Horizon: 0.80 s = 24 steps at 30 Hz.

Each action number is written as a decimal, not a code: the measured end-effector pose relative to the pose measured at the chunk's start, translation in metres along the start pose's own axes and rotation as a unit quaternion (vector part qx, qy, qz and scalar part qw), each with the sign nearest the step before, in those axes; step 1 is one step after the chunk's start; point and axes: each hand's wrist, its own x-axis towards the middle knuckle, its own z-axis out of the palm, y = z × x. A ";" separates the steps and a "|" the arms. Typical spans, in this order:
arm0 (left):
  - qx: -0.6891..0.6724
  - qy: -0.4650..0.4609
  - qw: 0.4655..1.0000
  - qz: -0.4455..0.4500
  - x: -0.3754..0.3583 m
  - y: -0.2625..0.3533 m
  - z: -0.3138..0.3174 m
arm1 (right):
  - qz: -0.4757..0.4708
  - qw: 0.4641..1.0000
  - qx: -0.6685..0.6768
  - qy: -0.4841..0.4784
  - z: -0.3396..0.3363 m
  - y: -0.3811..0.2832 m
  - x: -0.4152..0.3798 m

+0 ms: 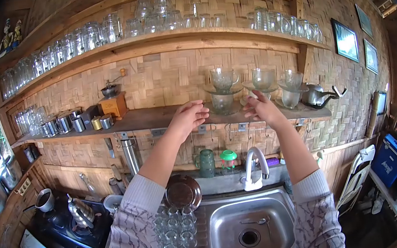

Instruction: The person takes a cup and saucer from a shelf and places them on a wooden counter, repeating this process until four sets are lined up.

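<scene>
Both my arms reach up to the lower wooden shelf (157, 118). My left hand (188, 116) hovers with bent fingers just left of a stack of glass cups and saucers (224, 90) and holds nothing. My right hand (260, 107) is raised under a second glass cup on a saucer (264, 80); its fingertips are at the saucer's rim, and whether they grip it is unclear. A third glass cup stack (292, 87) stands further right.
Steel sink (224, 243) with tap (254, 167) lies below, several glasses (175, 230) draining beside it. Kettle (81, 212) on the stove at left, metal teapot (317, 95) at the shelf's right end. Upper shelf (157, 41) holds several glasses.
</scene>
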 end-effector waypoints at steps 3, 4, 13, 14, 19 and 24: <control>0.018 0.027 0.999 -0.006 0.033 0.003 0.003 | 0.008 1.000 0.015 0.018 0.008 0.009 0.033; 0.036 0.033 0.999 0.004 0.042 0.002 0.004 | -0.005 0.999 0.026 0.033 0.014 0.014 0.044; 0.036 0.053 0.998 -0.022 0.092 -0.025 0.008 | 0.012 0.997 0.061 0.053 0.032 0.028 0.071; 0.025 0.053 0.998 -0.027 0.096 -0.028 0.008 | 0.012 0.997 0.060 0.053 0.032 0.028 0.072; -0.010 0.067 0.997 -0.022 0.099 -0.033 0.015 | 0.001 0.990 0.138 0.028 0.032 0.026 0.071; -0.063 0.095 0.993 0.005 0.092 -0.022 0.023 | -0.018 0.988 0.151 0.024 0.030 0.019 0.066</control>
